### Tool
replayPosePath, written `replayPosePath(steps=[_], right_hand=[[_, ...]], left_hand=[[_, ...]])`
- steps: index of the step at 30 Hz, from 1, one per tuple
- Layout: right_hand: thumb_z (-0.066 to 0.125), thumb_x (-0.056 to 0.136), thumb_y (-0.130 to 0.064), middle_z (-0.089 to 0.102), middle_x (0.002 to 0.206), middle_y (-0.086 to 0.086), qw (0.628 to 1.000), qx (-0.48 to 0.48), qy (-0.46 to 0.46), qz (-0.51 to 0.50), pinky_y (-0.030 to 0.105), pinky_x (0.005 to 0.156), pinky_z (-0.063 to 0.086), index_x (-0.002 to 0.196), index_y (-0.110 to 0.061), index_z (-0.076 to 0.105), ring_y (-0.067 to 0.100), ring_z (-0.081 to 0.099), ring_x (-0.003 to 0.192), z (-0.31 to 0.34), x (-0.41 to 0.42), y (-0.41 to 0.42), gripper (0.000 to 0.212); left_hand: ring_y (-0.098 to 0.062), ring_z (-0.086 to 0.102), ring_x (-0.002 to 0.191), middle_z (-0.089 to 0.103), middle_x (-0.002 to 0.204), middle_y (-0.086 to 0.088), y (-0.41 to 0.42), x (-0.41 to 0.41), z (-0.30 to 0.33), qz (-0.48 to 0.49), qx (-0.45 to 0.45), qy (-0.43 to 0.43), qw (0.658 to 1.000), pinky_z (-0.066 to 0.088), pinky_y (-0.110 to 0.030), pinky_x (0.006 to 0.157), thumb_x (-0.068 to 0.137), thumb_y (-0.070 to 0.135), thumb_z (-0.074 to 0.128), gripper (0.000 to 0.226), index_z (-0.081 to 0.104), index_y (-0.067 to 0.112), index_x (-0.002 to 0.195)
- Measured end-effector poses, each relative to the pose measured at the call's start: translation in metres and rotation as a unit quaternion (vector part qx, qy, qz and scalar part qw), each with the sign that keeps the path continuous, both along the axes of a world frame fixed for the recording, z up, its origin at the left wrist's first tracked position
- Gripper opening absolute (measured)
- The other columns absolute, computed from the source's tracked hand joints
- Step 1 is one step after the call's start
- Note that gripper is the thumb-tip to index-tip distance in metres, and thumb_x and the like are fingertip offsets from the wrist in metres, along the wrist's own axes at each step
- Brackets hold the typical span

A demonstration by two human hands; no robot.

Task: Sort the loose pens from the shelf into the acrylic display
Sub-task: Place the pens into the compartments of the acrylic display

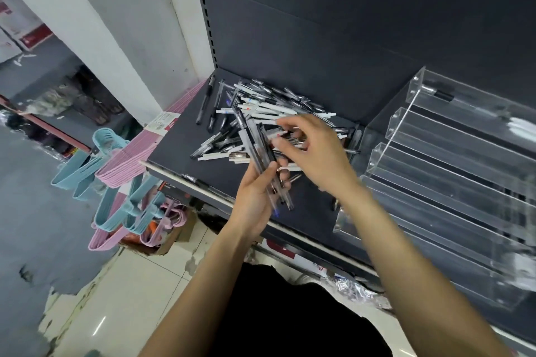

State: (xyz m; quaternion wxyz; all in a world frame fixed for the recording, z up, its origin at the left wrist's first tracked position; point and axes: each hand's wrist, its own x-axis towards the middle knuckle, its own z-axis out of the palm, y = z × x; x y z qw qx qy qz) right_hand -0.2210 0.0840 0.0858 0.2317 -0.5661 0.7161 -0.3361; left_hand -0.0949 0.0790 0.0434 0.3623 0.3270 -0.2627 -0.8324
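Left hand [255, 200]: grips a bundle of clear pens [261, 153]
Right hand [313, 148]: pinches a pen from the pile [261, 113]
Acrylic display [452, 171]: nearly empty; most sorting left

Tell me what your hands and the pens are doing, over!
Left hand grips a bundle of pens. Right hand pinches a pen over the pile. Display nearly empty, one pen up top. Nothing blocking.

Matt dark metal shelf [185, 142] holding glossy plastic pens [261, 107]; a clear, smooth acrylic display [452, 171]; pastel plastic hangers [116, 165]; glossy floor tiles [139, 284].
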Motion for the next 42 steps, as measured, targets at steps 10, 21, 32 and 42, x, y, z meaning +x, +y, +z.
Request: replayPosePath(steps=[10,21,32,42], right_hand=[[0.065,0.087,-0.027,0.065,0.085,-0.009,0.964,0.120,-0.235,0.032,0.028,0.074,0.045,0.089,-0.023,0.066,0.005,0.058,0.081,0.014,-0.012,-0.049,0.004],[0.074,0.079,-0.031,0.072,0.088,-0.005,0.992,0.124,-0.008,-0.024,0.024,0.075,0.051,0.092,-0.019,0.073,0.005,0.063,0.072,-0.007,-0.011,-0.018,0.017],[0.071,0.081,-0.037,0.062,0.106,-0.008,0.995,0.007,0.011,-0.100,0.020,0.082,0.043,0.112,-0.026,0.065,0.007,0.055,0.095,0.008,-0.057,0.081,0.033],[0.076,0.077,-0.024,0.070,0.082,-0.013,0.990,-0.028,0.054,-0.128,0.011,0.071,0.050,0.107,-0.028,0.069,-0.001,0.064,0.072,0.065,-0.173,0.179,0.031]], left_hand=[[-0.011,0.056,0.070,0.066,0.082,0.002,0.017,-0.010,0.000,-0.077,-0.022,-0.047,0.996,0.051,-0.025,0.070,0.101,0.005,0.036,0.029,0.052,0.013,0.123],[-0.027,0.068,0.100,0.070,0.108,-0.009,0.003,-0.009,-0.002,0.025,0.069,-0.013,0.997,0.055,-0.046,0.088,0.100,0.004,0.038,0.032,0.047,0.003,0.131],[-0.013,0.068,0.087,0.069,0.098,-0.005,0.045,-0.078,0.021,-0.004,0.007,-0.009,1.000,0.057,-0.027,0.077,0.098,0.007,0.040,0.029,0.054,0.002,0.123],[-0.014,0.063,0.110,0.063,0.125,-0.006,0.121,-0.187,0.069,-0.004,0.046,0.087,0.995,0.048,-0.030,0.099,0.098,0.006,0.039,0.035,0.049,0.007,0.132]])
